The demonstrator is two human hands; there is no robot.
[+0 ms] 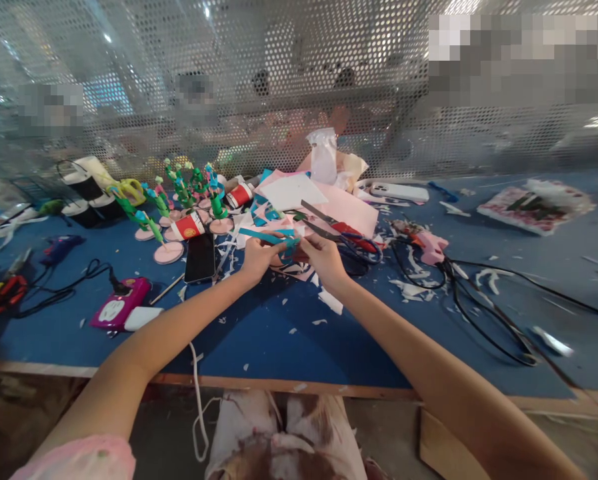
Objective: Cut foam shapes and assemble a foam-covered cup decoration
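Both my hands meet over the middle of the blue table (279,333). My left hand (257,257) pinches a teal paper strip (266,237) that runs off to the left. Closed as well, my right hand (325,259) grips the same teal piece from the other side. Red-handled scissors (339,230) lie just behind my right hand on pink and white paper sheets (329,200). White paper scraps litter the table around my hands.
Several green and teal paper figures on pink round bases (179,200) stand at the left. A black phone (200,257), red-and-white cups (189,227), a pink power strip (119,305), a pink glue gun (431,247) and black cables (479,307) surround them. A perforated metal screen (299,80) closes the back.
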